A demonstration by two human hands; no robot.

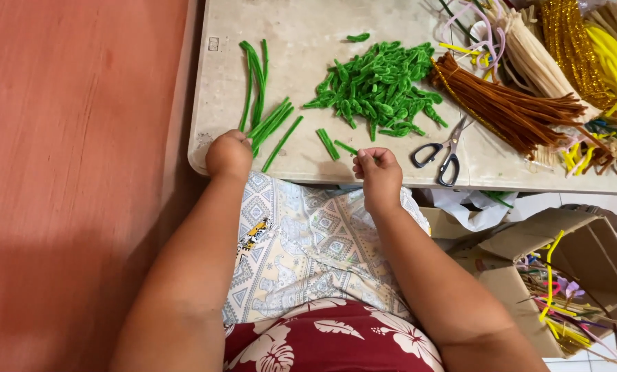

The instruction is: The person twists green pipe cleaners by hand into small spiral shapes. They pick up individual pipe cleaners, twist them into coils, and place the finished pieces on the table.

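Pinching a short green pipe cleaner piece (347, 147) between its fingertips, the right hand (377, 176) hovers at the near edge of the pale table (301, 41). Left of it, the left hand (229, 155) is curled into a fist at the near ends of some long green pipe cleaners (256, 103); whether it grasps them cannot be told. Farther back lies a heap of bent green pieces (381, 86). Scissors (443, 151) rest just right, beside a brown pipe cleaner bundle (508, 103).

Home craft corner, low table (301, 41) heaped with pipe cleaners (381, 86), scissors (443, 155), tiled floor, scrap-filled cardboard box (584, 255)
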